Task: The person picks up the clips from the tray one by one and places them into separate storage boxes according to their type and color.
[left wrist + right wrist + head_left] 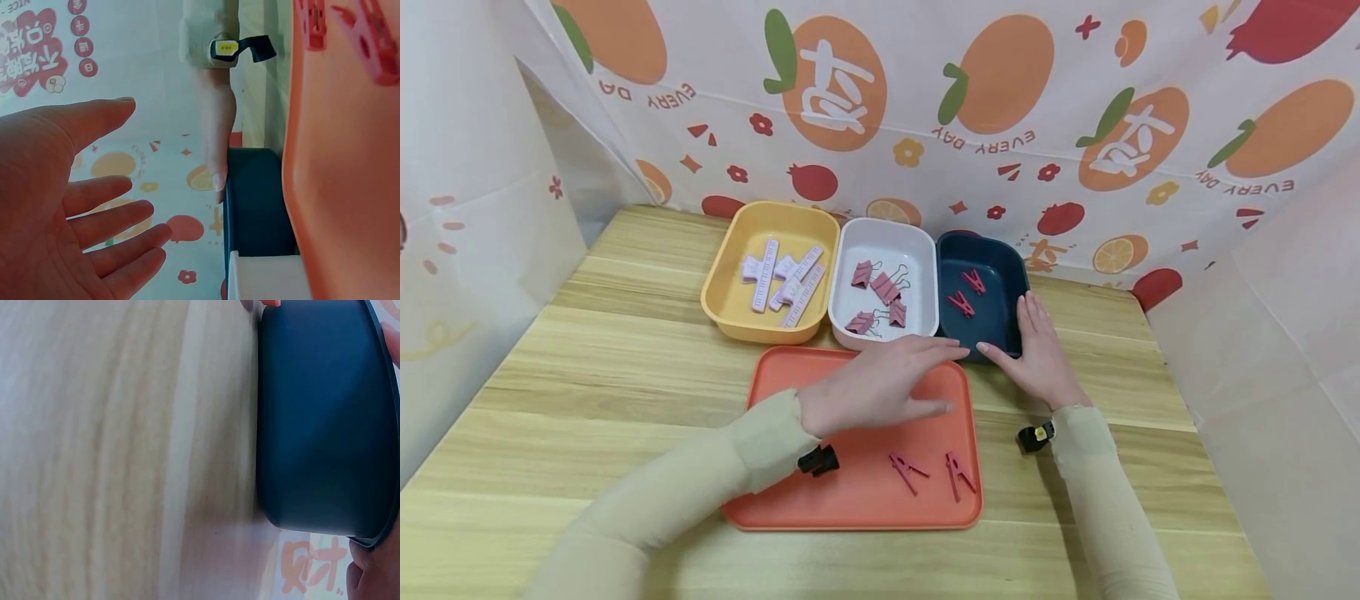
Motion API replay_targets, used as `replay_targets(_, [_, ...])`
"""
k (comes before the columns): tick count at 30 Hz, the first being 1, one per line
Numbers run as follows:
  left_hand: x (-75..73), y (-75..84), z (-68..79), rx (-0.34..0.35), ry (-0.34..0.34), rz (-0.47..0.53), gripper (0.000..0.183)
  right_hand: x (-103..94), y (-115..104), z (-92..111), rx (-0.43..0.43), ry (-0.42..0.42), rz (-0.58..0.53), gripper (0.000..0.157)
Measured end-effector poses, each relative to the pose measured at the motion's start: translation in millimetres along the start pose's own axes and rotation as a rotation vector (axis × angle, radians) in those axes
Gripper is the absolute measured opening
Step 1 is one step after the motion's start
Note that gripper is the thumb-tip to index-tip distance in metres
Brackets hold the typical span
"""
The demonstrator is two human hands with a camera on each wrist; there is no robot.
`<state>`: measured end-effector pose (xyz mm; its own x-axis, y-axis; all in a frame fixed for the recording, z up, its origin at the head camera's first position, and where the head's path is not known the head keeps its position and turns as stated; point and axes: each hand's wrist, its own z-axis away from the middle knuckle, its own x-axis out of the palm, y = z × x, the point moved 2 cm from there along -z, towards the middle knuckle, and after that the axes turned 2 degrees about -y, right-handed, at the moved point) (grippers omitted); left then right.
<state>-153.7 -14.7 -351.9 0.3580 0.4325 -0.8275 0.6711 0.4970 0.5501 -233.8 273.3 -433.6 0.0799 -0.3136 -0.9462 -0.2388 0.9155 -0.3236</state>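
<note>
My left hand (887,383) hovers over the orange-red tray (842,504), fingers extended and thumb apart, holding nothing. In the left wrist view its palm and spread fingers show clearly. On the tray lie two red clothespins, one clothespin (901,463) left of the other clothespin (954,468). My right hand (1041,358) rests against the navy bin (1002,292), straight fingers along its right side and thumb by the near rim. Inside that bin are two more red clothespins (961,305). The right wrist view shows the navy bin's outer wall (325,425).
Left of the navy bin, a white bin (891,237) contains several pink binder clips (886,288). Beside it, a yellow bin (733,300) holds lilac ruler-shaped clips (764,275). Behind the bins hangs a fruit-print sheet (917,83). All stand on a wooden table (587,400).
</note>
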Motion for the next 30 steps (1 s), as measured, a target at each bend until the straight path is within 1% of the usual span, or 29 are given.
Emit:
replay_targets(5, [4.3,1.1,7.8,0.014,-0.010,-0.014,0.068,-0.3,0.4,-0.6,-0.001,0.003,0.000,0.115])
replay_targets(11, [8.7,1.2,18.5,-0.014,-0.038,0.015,0.071,-0.2,0.6,-0.5,-0.008,0.009,-0.004,0.115])
replay_targets(17, [13.3,-0.8,26.4,-0.006,-0.052,0.010,0.073,0.4,1.1,-0.9,-0.010,0.010,-0.005,0.115])
replay_targets(27, [25.4,-2.1,32.7,0.012,-0.105,-0.032,0.071,0.0,0.9,-0.8,-0.017,0.019,-0.002,0.115])
replay_targets(30, [29.9,-3.6,33.6,0.017,-0.125,-0.025,0.071,0.1,0.8,-0.8,-0.017,0.022,-0.001,0.115])
